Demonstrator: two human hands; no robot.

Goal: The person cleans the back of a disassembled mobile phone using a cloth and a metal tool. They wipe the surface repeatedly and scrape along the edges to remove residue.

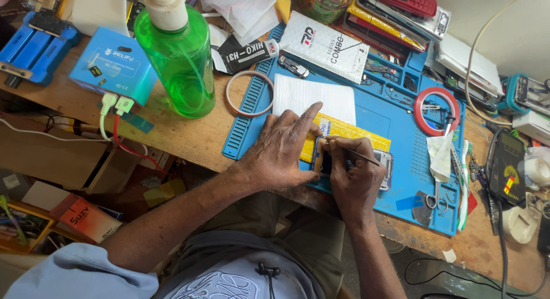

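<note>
A smartphone [385, 163] lies on a blue work mat [395, 127] near the front of a wooden bench. My left hand [283, 150] presses down on its left end, index finger stretched toward a white sheet [312, 95]. My right hand [352, 173] grips a thin dark tool [362, 156], with its tip at the phone's left part. A yellow strip [355, 130] lies just behind the phone, partly under my left hand. Most of the phone is hidden by both hands.
A green pump bottle [179, 58] stands at the back left beside a blue box [112, 61]. Tape rings [249, 92] [436, 111], scissors [431, 198], a white cloth [440, 153] and stacked phones [401, 12] crowd the mat. Cables hang at the left edge.
</note>
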